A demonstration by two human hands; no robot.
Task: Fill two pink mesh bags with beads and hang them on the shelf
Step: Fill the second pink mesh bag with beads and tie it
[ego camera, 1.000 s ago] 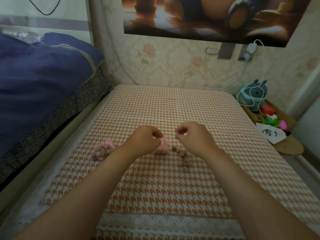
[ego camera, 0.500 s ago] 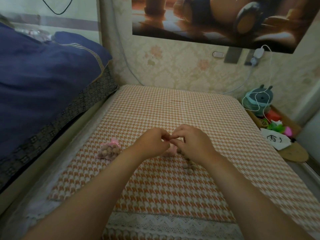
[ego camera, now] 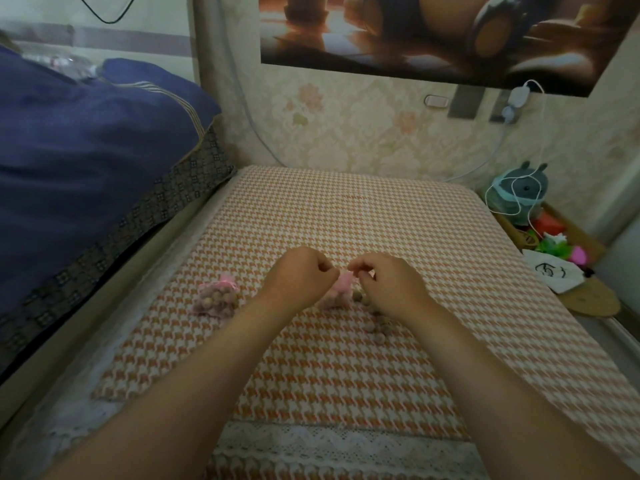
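Writing on white cloth (ego camera: pixel 562 284), right of pink bag (ego camera: pixel 341 289), is illegible.

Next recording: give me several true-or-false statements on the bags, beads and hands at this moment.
1. A filled bag lies on the checked cloth, left of the left hand. True.
2. Both bags hang on a shelf. False: both lie on that cloth.
3. Loose beads lie beside the right hand. True.
4. Both hands lie flat and open. False: both are curled, pinching at the top of the second bag between them.
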